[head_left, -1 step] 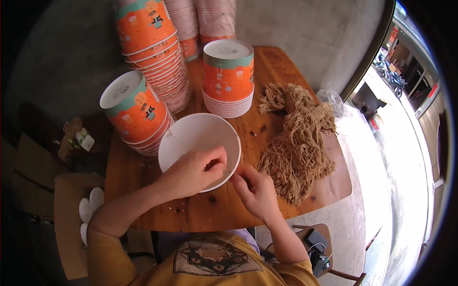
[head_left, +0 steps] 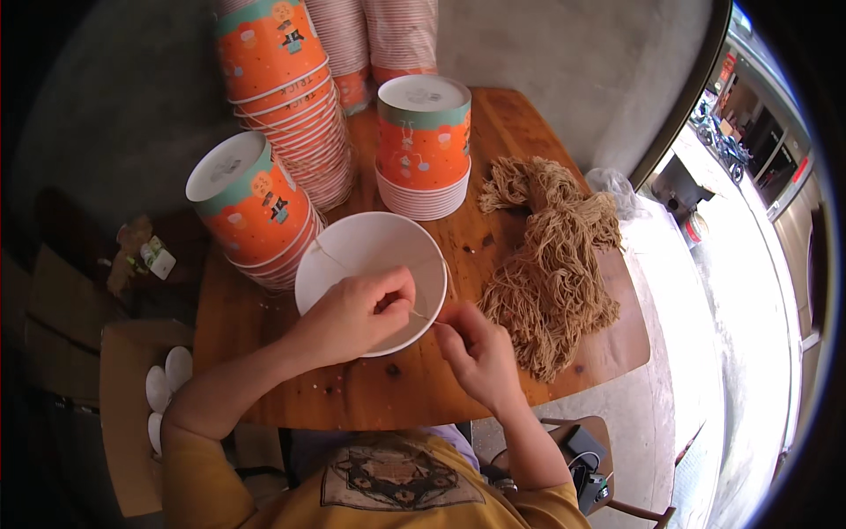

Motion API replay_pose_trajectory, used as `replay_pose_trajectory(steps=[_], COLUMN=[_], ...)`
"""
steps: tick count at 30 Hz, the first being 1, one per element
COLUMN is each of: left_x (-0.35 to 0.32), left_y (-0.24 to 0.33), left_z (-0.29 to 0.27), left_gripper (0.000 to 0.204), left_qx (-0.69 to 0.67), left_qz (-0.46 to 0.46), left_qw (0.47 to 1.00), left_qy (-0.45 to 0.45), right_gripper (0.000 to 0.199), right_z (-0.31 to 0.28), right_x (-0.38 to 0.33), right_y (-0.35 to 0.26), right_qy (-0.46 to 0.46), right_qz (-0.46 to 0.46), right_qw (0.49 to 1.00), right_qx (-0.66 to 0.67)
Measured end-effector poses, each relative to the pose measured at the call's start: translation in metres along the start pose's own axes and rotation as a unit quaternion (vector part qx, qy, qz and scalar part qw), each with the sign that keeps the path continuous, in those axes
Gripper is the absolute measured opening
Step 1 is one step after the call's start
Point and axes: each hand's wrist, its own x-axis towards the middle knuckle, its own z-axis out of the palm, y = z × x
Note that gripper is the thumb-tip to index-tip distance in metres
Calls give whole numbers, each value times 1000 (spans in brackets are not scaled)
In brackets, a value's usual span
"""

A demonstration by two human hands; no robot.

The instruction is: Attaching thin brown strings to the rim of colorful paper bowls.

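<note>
Both hands, left hand point(head_left: 357, 310) and right hand point(head_left: 476, 348), pinch 1 thin string point(head_left: 421, 316) over the white bowl point(head_left: 352, 251) at frame centre; a hard tug could snap it.

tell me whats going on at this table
A person sits at a small wooden table working a thin tan string at the rim of a white paper bowl. The left hand rests over the bowl and pinches the string; the right hand pinches it just beside the rim. A bundle of tan strings lies to the right, and stacks of orange paper bowls stand behind.
</note>
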Motion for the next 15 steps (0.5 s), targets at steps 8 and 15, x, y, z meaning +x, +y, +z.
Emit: replay_pose_trajectory(steps=[8, 15], left_x=[6, 4], left_y=[-6, 2], left_z=[-3, -3], left_gripper=[5, 28], left_qx=[-121, -379], left_qz=[26, -120], left_qw=[991, 917], left_qy=[50, -39], right_gripper=[22, 13], right_z=[-14, 9], right_x=[21, 27], right_y=[-25, -6], right_qy=[-28, -4], right_qz=[-75, -53], right_qw=[996, 988], right_qx=[-32, 148])
